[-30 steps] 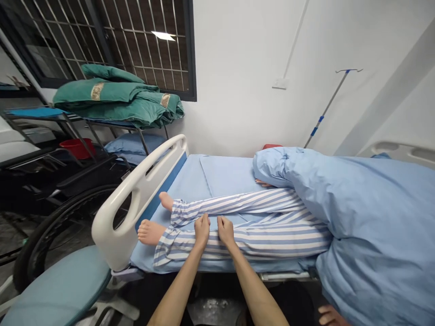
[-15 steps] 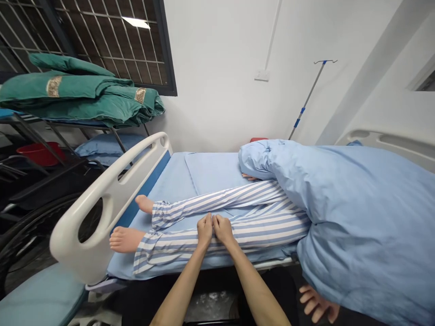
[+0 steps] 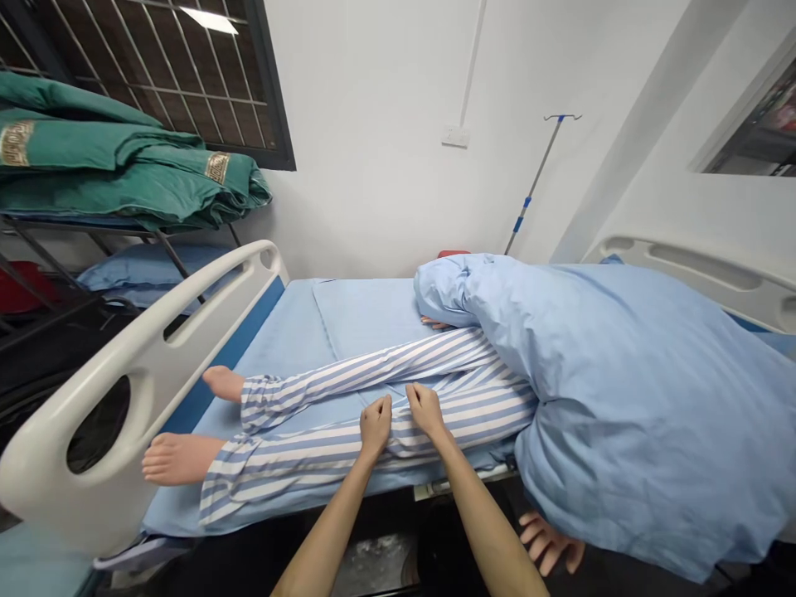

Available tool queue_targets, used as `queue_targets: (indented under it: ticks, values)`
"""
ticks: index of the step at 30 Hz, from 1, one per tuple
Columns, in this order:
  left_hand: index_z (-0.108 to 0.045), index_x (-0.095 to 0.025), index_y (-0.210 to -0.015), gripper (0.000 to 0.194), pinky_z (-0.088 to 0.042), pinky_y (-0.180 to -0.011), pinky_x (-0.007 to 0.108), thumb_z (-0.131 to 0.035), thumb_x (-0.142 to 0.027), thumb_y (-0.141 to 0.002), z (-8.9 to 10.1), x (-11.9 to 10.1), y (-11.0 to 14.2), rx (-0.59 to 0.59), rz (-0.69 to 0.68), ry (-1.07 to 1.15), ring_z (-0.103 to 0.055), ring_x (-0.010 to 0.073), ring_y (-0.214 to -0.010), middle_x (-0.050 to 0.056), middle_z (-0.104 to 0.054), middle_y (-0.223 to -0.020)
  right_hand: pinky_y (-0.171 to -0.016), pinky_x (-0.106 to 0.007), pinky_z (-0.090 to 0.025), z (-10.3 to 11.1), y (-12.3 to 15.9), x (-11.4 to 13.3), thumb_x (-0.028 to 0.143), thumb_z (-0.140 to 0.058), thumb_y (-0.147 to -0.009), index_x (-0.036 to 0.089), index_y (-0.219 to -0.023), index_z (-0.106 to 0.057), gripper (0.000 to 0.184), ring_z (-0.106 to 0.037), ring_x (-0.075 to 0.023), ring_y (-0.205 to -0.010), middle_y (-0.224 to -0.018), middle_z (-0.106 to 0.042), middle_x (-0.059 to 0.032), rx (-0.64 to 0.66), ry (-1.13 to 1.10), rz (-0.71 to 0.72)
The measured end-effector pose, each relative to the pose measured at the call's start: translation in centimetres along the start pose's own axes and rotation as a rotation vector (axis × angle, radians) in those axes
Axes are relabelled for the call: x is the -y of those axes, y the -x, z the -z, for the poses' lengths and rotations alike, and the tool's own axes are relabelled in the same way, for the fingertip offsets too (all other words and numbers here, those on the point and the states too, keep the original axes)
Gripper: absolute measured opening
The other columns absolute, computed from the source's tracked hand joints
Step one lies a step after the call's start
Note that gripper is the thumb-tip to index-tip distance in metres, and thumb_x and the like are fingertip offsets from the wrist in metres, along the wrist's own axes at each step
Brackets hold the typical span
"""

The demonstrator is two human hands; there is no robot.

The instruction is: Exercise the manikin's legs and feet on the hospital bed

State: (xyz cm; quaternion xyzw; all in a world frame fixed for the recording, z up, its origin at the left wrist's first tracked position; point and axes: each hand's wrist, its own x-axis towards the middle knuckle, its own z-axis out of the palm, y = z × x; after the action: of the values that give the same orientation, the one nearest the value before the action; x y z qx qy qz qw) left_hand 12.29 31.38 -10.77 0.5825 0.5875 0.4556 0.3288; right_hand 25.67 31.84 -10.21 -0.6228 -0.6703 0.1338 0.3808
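A figure in blue-and-white striped trousers (image 3: pixel 348 414) lies on a hospital bed with a light blue sheet (image 3: pixel 348 319). Bare feet (image 3: pixel 180 458) point toward the white footboard (image 3: pixel 124 365). A light blue quilt (image 3: pixel 622 373) covers the upper body. My left hand (image 3: pixel 375 425) rests on the near leg around the knee, fingers curled over the striped cloth. My right hand (image 3: pixel 426 410) sits just to its right on the same leg, fingers bent and pressing into the fabric. Another hand (image 3: pixel 550 543) hangs out from under the quilt at the bed's near edge.
Folded green blankets (image 3: pixel 118 166) lie on a metal rack at the left, under a barred window (image 3: pixel 155 58). A blue pillow (image 3: pixel 143 265) sits below them. An IV pole (image 3: pixel 535 178) stands against the white wall behind the bed. The headboard (image 3: pixel 696 274) is at the right.
My view has shifted right, so the bed and rack slid left. Both hands have moved up the near leg from the shin toward the knee, staying side by side.
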Motion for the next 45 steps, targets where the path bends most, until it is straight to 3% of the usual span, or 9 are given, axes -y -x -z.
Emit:
queue_targets:
  ticks: [4,7,11,18,24,29,34,39,45]
  values:
    - [-0.039,-0.02,-0.048,0.045,-0.029,-0.055,0.025,-0.035,-0.048,-0.082,-1.3,-1.0,-0.1,-0.004,0.046,0.074,-0.04,0.0116,-0.05,-0.003,-0.04,-0.045,-0.054,-0.025,-0.023,1.5,0.3,-2.1,0.042,-0.03,-0.094,0.021,-0.058,-0.046,0.045,-0.04,-0.0122,-0.052,-0.052,-0.047,0.0019,-0.071,-0.023,-0.056]
    - [-0.04,-0.02,-0.048,0.045,-0.031,-0.056,0.025,-0.035,-0.048,-0.083,-3.2,-2.0,0.1,0.065,0.006,0.127,-0.042,0.0118,-0.05,-0.002,-0.042,-0.046,-0.054,-0.025,-0.022,1.5,0.4,-3.0,0.041,-0.031,-0.093,0.021,-0.058,-0.045,0.043,-0.041,-0.0123,-0.053,-0.052,-0.046,0.0022,-0.057,-0.024,-0.087]
    - [-0.038,-0.02,-0.046,0.042,-0.027,-0.055,0.025,-0.037,-0.045,-0.081,-5.7,-2.4,0.7,0.086,-0.046,0.0,-0.039,0.0117,-0.052,-0.002,-0.042,-0.046,-0.053,-0.023,-0.024,2.9,-0.3,-3.2,0.043,-0.029,-0.093,0.02,-0.055,-0.042,0.046,-0.039,-0.011,-0.051,-0.051,-0.044,0.0033,-0.072,-0.084,-0.085]
    - [-0.035,-0.02,-0.046,0.042,-0.027,-0.054,0.025,-0.037,-0.042,-0.082,-7.9,-4.0,0.2,0.07,-0.045,0.045,-0.037,0.0116,-0.051,-0.003,-0.037,-0.045,-0.055,-0.025,-0.023,5.5,0.1,-5.4,0.039,-0.03,-0.094,0.02,-0.062,-0.052,0.043,-0.043,-0.0122,-0.054,-0.054,-0.05,0.0009,-0.088,0.087,-0.096]
    - [-0.036,-0.02,-0.047,0.037,-0.025,-0.055,0.025,-0.038,-0.034,-0.081,-11.1,-5.7,0.5,0.113,-0.028,-0.051,-0.038,0.0116,-0.053,-0.002,-0.04,-0.047,-0.056,-0.023,-0.027,7.4,-0.6,-6.8,0.042,-0.028,-0.094,0.021,-0.061,-0.049,0.045,-0.043,-0.0125,-0.055,-0.056,-0.052,0.0007,-0.129,-0.019,-0.104]
    - [-0.036,-0.02,-0.047,0.039,-0.025,-0.056,0.025,-0.037,-0.036,-0.082,-13.8,-7.2,0.5,0.176,-0.061,0.005,-0.038,0.0113,-0.053,-0.003,-0.039,-0.047,-0.057,-0.025,-0.026,9.4,-0.4,-9.0,0.04,-0.029,-0.092,0.02,-0.064,-0.052,0.042,-0.044,-0.0135,-0.056,-0.058,-0.055,-0.0008,-0.146,0.094,-0.157]
    - [-0.051,-0.019,-0.055,0.037,-0.027,-0.06,0.026,-0.037,-0.032,-0.086,-16.4,-7.8,1.0,0.158,-0.058,-0.141,-0.048,0.0134,-0.061,0.002,-0.057,-0.058,-0.056,-0.024,-0.028,11.6,-0.9,-10.0,0.044,-0.028,-0.092,0.02,-0.06,-0.048,0.044,-0.044,-0.0133,-0.056,-0.056,-0.053,-0.0007,-0.165,0.048,-0.124]
    - [-0.058,-0.02,-0.061,0.033,-0.026,-0.061,0.028,-0.039,-0.029,-0.086,-17.0,-7.2,1.6,0.167,-0.052,-0.301,-0.055,0.0157,-0.069,0.006,-0.066,-0.069,-0.057,-0.025,-0.031,15.0,-2.0,-12.5,0.047,-0.029,-0.09,0.02,-0.061,-0.05,0.045,-0.044,-0.0147,-0.056,-0.058,-0.057,-0.0043,-0.313,0.074,-0.228]
    - [-0.051,-0.02,-0.054,0.033,-0.026,-0.06,0.028,-0.039,-0.027,-0.085,-16.3,-7.1,1.3,0.193,-0.05,-0.219,-0.051,0.0144,-0.065,0.004,-0.062,-0.062,-0.057,-0.027,-0.03,14.9,-1.3,-15.1,0.041,-0.03,-0.089,0.017,-0.07,-0.061,0.043,-0.051,-0.0177,-0.063,-0.074,-0.067,-0.0129,-0.255,0.195,-0.393]
